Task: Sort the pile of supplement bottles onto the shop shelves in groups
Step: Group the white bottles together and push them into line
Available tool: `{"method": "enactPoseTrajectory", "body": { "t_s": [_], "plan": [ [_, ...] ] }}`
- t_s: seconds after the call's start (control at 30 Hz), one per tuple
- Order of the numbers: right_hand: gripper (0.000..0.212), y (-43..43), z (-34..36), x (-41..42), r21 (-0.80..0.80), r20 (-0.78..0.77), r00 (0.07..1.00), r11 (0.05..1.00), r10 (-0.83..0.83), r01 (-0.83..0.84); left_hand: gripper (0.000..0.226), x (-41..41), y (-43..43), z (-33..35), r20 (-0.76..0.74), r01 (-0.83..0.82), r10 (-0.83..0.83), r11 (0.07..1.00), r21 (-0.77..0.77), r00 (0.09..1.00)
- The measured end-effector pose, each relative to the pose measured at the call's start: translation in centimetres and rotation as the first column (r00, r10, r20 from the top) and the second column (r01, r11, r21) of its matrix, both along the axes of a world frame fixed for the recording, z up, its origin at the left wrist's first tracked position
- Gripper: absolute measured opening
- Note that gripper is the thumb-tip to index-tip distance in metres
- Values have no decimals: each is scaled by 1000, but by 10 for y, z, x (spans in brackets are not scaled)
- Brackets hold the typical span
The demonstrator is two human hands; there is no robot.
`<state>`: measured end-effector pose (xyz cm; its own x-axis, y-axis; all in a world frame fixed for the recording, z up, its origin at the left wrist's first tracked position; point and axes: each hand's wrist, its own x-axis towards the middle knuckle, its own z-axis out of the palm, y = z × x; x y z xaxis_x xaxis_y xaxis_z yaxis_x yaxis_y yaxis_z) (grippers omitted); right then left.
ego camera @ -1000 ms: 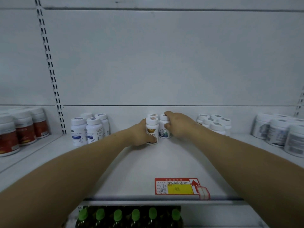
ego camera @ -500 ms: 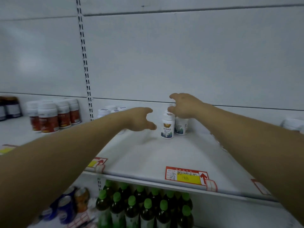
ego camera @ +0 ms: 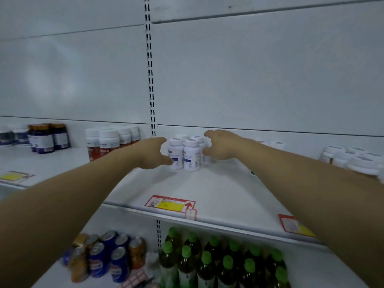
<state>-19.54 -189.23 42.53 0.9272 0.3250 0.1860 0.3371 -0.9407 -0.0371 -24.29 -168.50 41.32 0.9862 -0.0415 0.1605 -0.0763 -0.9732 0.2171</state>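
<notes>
A small group of white supplement bottles with blue labels (ego camera: 190,155) stands upright near the back of the white shelf (ego camera: 218,190). My left hand (ego camera: 152,152) is at the group's left side, fingers spread and curved, thumb at the front left bottle (ego camera: 176,154). On the right side of the group my right hand (ego camera: 221,145) hovers with curved fingers. Neither hand encloses a bottle. The bottles further right are hidden behind my right arm.
White bottles with red labels (ego camera: 108,142) and dark amber bottles (ego camera: 47,138) stand to the left, beyond the slotted upright (ego camera: 150,80). White jars (ego camera: 353,161) sit at far right. Price tags (ego camera: 169,204) line the shelf edge. Green-capped bottles (ego camera: 207,262) and cans (ego camera: 108,256) fill the lower shelf.
Both hands let go of the two bottles with orange and green labels and moved left to flank the blue-labelled group. The view swung left and downward.
</notes>
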Motion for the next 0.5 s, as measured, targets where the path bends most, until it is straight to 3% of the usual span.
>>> {"method": "enactPoseTrajectory", "body": {
  "t_s": [0.23, 0.37, 0.5],
  "plan": [
    [79, 44, 3, 10, 127, -125, 987, 985, -104, 120, 84, 52, 33, -11, -98, 122, -148, 965, -234, 984],
    [67, 54, -5, 8, 192, -143, 980, 968, -137, 164, 81, 77, 31, -21, -140, 202, -308, 843, -499, 941],
    [73, 54, -11, 3, 240, -138, 978, 953, -158, 188, 71, 90, 31, -28, -140, 260, -419, 758, -599, 897]
  ]
}}
